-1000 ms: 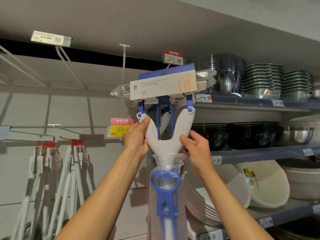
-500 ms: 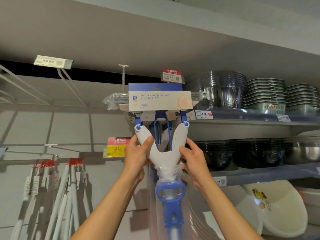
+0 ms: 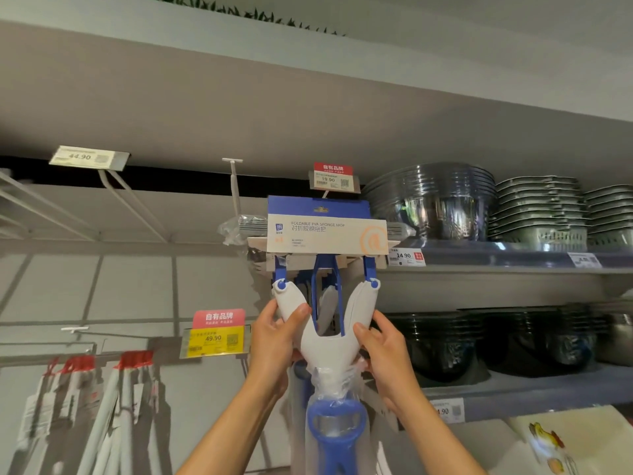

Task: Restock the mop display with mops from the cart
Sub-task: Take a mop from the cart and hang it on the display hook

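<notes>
Both hands' grip (image 3: 327, 341): "FOLDABLE PVA SPONGE MOP" (image 3: 327, 351).

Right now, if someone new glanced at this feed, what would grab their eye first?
Dead centre, the sponge mop held up high, its white forked yoke gripped by the left hand and right hand, with its blue and white label card just above. Next, the stacked steel bowls on the shelf at upper right, and the yellow 49.90 price tag to the left.

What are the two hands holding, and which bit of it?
Both hands hold the sponge mop by its white Y-shaped yoke: the left hand grips the left arm, the right hand the right arm.
</notes>
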